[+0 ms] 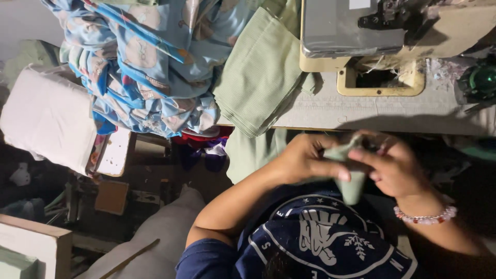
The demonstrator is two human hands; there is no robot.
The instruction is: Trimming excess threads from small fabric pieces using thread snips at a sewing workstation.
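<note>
Green ribbed strip [352, 170] sits pinched between her closed left hand [305, 157] and right hand [395, 168], and could slip loose if either grip slackens.

Fabric stack [261, 72] lies left of sewing machine [361, 31]; printed pile [150, 62] further left.

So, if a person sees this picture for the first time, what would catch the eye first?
Probably the two hands in the lower middle: the left hand and the right hand together pinch a small pale green fabric piece in their fingers. Next, the heap of blue printed cloth at upper left, with a stack of green fabric beside it, and the sewing machine at top right.
</note>
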